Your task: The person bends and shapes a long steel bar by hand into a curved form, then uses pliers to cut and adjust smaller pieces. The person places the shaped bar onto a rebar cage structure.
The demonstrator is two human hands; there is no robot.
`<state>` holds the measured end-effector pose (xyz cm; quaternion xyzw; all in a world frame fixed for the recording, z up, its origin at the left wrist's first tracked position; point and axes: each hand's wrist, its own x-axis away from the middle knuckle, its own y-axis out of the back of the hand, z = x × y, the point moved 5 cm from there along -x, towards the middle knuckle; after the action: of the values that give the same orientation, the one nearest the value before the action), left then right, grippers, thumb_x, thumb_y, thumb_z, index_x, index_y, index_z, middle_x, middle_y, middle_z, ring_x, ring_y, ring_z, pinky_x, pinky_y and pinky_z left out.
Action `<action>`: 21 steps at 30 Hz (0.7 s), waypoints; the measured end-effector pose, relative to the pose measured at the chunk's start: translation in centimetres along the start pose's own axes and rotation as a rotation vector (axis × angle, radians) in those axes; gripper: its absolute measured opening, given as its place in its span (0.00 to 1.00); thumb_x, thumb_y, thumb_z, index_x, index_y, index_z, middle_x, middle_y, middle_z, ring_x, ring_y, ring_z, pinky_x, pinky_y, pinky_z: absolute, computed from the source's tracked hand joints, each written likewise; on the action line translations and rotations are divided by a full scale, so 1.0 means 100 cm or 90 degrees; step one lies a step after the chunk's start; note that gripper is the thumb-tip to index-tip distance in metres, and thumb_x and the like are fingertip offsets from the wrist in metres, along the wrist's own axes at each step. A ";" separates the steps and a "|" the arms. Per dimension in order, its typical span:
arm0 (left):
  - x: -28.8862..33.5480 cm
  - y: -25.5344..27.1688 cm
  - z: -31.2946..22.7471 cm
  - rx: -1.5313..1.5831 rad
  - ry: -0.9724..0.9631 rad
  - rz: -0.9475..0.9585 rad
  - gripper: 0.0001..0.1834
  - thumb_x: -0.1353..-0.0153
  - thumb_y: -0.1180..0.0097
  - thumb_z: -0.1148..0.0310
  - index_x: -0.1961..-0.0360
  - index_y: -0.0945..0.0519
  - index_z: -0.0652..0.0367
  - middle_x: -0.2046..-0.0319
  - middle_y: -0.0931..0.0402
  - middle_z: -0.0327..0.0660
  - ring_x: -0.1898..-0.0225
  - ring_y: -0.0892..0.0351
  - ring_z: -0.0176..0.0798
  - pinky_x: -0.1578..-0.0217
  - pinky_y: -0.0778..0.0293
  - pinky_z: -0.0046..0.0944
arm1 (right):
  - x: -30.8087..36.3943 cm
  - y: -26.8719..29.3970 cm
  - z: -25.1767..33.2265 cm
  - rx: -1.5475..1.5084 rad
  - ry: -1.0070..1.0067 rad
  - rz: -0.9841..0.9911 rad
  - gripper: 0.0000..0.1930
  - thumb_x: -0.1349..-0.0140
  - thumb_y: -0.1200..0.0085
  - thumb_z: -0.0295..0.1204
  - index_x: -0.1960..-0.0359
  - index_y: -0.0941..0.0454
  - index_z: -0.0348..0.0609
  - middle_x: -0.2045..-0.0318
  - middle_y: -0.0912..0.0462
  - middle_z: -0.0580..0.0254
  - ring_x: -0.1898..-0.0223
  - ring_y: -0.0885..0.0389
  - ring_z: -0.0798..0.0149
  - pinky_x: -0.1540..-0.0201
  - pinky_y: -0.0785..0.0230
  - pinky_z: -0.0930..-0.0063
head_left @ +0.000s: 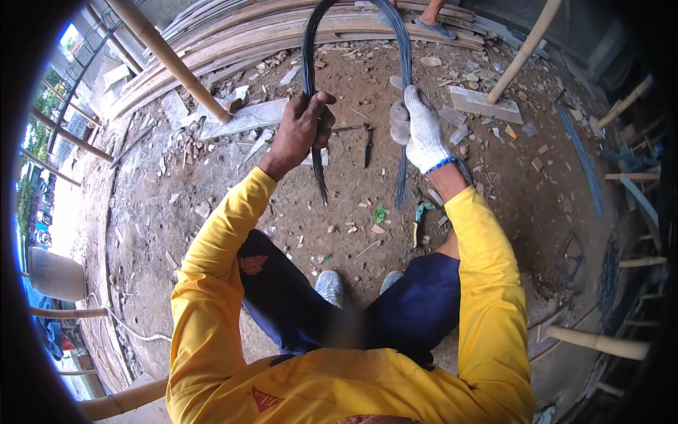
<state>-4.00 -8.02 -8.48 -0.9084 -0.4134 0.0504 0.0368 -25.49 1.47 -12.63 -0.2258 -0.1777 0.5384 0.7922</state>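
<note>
A bundle of thin dark tie wire is bent into an upside-down U in front of me, its top cut off by the upper edge. My bare left hand is closed around one leg of the bundle, and the loose ends hang below the fist. Around the other leg, my right hand is closed in a white knitted glove with a blue cuff. On the dirt between the two legs lies a dark hand tool with a thin rod beside it. Pliers with green and yellow-black handles rest below my right hand.
Bamboo poles stand at the left and right. Stacked boards lie along the back, where another person's foot shows. Rubble covers the dirt floor. More wire lies at right; a pale container sits at left.
</note>
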 end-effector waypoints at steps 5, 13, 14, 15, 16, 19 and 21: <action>0.000 -0.017 -0.005 -0.063 -0.035 0.015 0.16 0.20 0.45 0.59 0.47 0.27 0.63 0.76 0.24 0.36 0.83 0.33 0.27 0.83 0.37 0.31 | 0.003 -0.025 -0.003 -0.016 0.055 -0.034 0.22 0.19 0.50 0.48 0.31 0.25 0.53 0.80 0.31 0.77 0.87 0.41 0.79 0.84 0.50 0.78; 0.004 -0.048 -0.020 -0.111 -0.027 0.039 0.38 0.36 0.27 0.75 0.33 0.38 0.70 0.63 0.15 0.47 0.74 0.22 0.29 0.76 0.29 0.30 | -0.001 -0.048 -0.004 -0.053 0.171 -0.035 0.22 0.17 0.51 0.46 0.33 0.25 0.46 0.79 0.32 0.77 0.83 0.37 0.80 0.82 0.47 0.80; 0.003 -0.051 -0.020 -0.132 -0.030 0.035 0.39 0.36 0.27 0.74 0.32 0.39 0.70 0.62 0.15 0.47 0.72 0.21 0.30 0.75 0.28 0.30 | -0.002 -0.048 -0.007 -0.057 0.155 -0.059 0.22 0.18 0.51 0.46 0.33 0.25 0.45 0.79 0.32 0.77 0.82 0.37 0.80 0.82 0.47 0.80; 0.002 -0.052 -0.020 -0.153 -0.033 0.029 0.40 0.37 0.26 0.74 0.32 0.40 0.69 0.61 0.16 0.48 0.70 0.19 0.31 0.74 0.26 0.30 | -0.002 -0.048 -0.008 -0.043 0.159 -0.071 0.21 0.18 0.51 0.45 0.35 0.25 0.46 0.78 0.31 0.77 0.80 0.36 0.80 0.79 0.45 0.80; 0.001 -0.053 -0.019 -0.175 -0.042 0.027 0.42 0.37 0.25 0.74 0.31 0.40 0.69 0.60 0.16 0.48 0.69 0.18 0.32 0.73 0.25 0.30 | -0.003 -0.049 -0.007 -0.024 0.194 -0.064 0.20 0.17 0.52 0.45 0.34 0.25 0.47 0.78 0.31 0.77 0.81 0.36 0.80 0.80 0.44 0.80; -0.004 -0.050 -0.012 -0.210 -0.084 0.026 0.47 0.40 0.22 0.73 0.29 0.43 0.67 0.54 0.19 0.50 0.63 0.14 0.37 0.64 0.16 0.34 | -0.003 -0.050 -0.006 -0.008 0.233 -0.047 0.16 0.16 0.53 0.42 0.37 0.26 0.48 0.78 0.30 0.74 0.79 0.32 0.79 0.77 0.38 0.81; -0.009 -0.049 -0.007 -0.252 -0.133 0.032 0.54 0.46 0.18 0.72 0.26 0.45 0.65 0.50 0.22 0.50 0.57 0.14 0.41 0.57 0.13 0.36 | -0.004 -0.050 -0.011 -0.067 0.189 -0.029 0.13 0.16 0.53 0.40 0.42 0.25 0.47 0.76 0.29 0.75 0.77 0.32 0.78 0.74 0.37 0.79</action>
<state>-8.17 -5.52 -7.22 -0.8978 -0.3939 0.0633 -0.1867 -21.22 -0.70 -10.78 -0.3402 -0.0918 0.4711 0.8086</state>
